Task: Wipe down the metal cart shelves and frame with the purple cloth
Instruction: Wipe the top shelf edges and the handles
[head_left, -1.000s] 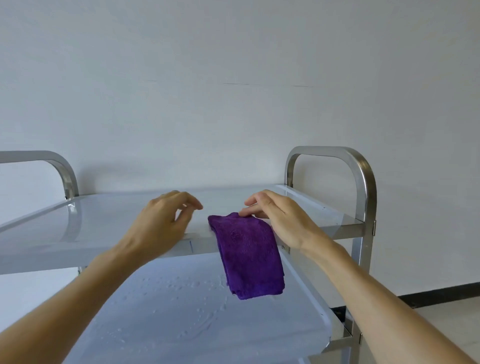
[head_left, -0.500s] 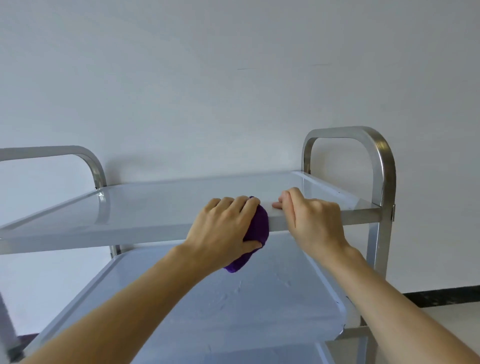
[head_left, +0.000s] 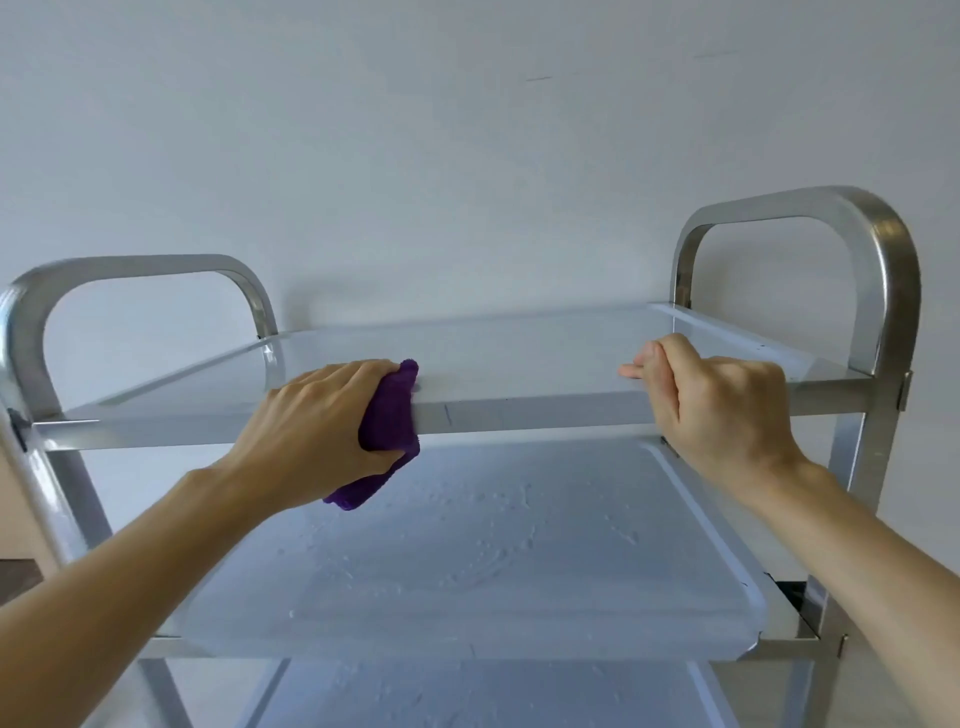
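The metal cart fills the view, with its top shelf at chest height and a wet middle shelf below. My left hand grips the bunched purple cloth and holds it wrapped over the top shelf's front rim, left of centre. A tail of cloth hangs below the rim. My right hand grips the same front rim further right, fingers curled over the edge.
Curved steel handles rise at the left end and right end of the cart. A lower shelf shows at the bottom. A plain white wall stands close behind the cart.
My left hand took the cloth from under my right hand, bunched it, and slid it left along the front rim. My right hand moved onto the rim and stays gripping it.
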